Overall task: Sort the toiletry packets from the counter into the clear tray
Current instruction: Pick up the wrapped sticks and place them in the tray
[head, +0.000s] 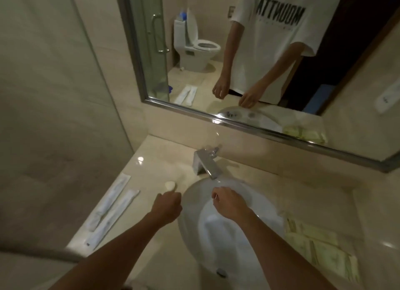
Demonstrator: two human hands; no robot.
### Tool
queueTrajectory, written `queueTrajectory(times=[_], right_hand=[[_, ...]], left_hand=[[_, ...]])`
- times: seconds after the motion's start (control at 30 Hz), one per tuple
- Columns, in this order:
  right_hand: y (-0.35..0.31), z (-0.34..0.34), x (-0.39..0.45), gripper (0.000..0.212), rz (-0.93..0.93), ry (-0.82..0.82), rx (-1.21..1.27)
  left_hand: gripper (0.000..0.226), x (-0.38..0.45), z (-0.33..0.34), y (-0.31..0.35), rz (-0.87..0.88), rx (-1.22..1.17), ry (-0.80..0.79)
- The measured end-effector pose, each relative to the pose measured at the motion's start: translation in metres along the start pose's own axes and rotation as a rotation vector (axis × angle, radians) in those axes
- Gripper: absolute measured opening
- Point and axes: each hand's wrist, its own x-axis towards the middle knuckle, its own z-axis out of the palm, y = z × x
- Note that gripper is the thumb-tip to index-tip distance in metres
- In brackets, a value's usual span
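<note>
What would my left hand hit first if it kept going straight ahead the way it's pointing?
Probably the small white soap, lying on the counter just beyond the left hand; depth is hard to judge.

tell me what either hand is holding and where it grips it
The left hand is a closed fist with nothing visible in it. The right hand seems to pinch something thin at its fingertips; too small to identify.

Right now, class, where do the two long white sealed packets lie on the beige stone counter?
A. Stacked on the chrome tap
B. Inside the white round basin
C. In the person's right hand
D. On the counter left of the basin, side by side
D: the two long white sealed packets lie side by side on the beige stone counter, left of the white round basin.
</note>
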Motion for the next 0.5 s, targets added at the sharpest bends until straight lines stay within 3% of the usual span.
queueTrajectory(times=[0.3, 0.37, 0.5], right_hand=[[-0.104, 0.049, 0.041, 0.015, -0.119, -0.13, -0.075], [-0.124, 0.061, 0.048, 0.016, -0.127, -0.164, -0.081], [-0.161, 0.08, 0.057, 0.016, -0.155, -0.219, -0.092]], left_hand=[[0.007, -0.035, 0.015, -0.123, -0.239, -0.079, 0.051], [0.02, -0.042, 0.019, -0.147, -0.288, -0.049, 0.086], [0.046, -0.049, 0.026, -0.182, -0.451, -0.007, -0.027]])
